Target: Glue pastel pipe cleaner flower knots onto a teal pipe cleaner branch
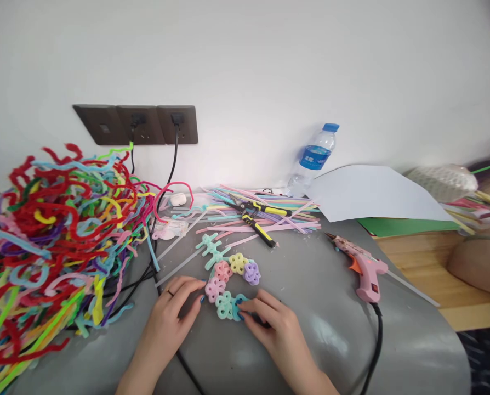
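Note:
Small pipe-cleaner flowers lie in a curved row on the grey table. The blue flower at the near end is pinched between the thumb and index finger of my right hand. Beside it sits a mint flower, then a pink flower. My left hand rests at the pink flower's left edge, thumb and index finger apart, holding nothing. Further round the curve are a coral flower, a yellow flower and a purple flower. Mint twisted pipe-cleaner pieces lie just behind.
A big tangle of coloured pipe cleaners fills the left side. Yellow-and-black pliers lie on straight pastel pipe cleaners. To the right are a pink glue gun, white paper and a tilted water bottle. Black cables cross the table.

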{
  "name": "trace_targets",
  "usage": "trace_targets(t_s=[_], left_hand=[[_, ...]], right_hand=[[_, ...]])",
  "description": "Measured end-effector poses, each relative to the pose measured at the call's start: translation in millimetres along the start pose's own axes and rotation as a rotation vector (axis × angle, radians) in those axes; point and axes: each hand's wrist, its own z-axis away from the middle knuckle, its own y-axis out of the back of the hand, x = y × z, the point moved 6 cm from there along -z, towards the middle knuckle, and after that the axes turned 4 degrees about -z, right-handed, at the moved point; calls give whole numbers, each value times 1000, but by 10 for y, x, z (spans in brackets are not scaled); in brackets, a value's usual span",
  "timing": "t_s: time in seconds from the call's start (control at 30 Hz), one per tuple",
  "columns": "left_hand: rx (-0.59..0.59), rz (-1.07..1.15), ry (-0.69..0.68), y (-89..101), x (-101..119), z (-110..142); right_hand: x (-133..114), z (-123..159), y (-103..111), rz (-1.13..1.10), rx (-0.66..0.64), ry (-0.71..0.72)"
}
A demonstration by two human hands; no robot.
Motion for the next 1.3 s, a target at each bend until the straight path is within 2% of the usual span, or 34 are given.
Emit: trace_targets(t_s=[0.47,0.6,0.93,1.3], left_hand=[[-57,71,57,-47,12,-14],[-33,94,37,-53,42,-10],[-46,208,155,-80,-49,23],[-43,186,178,-61,-46,-24]], right_hand=[[-10,30,55,-74,-1,-8],[0,55,31,-75,-21,-4],[-1,88,53,-64,-18,23],[-25,71,40,-59,-26,-7]])
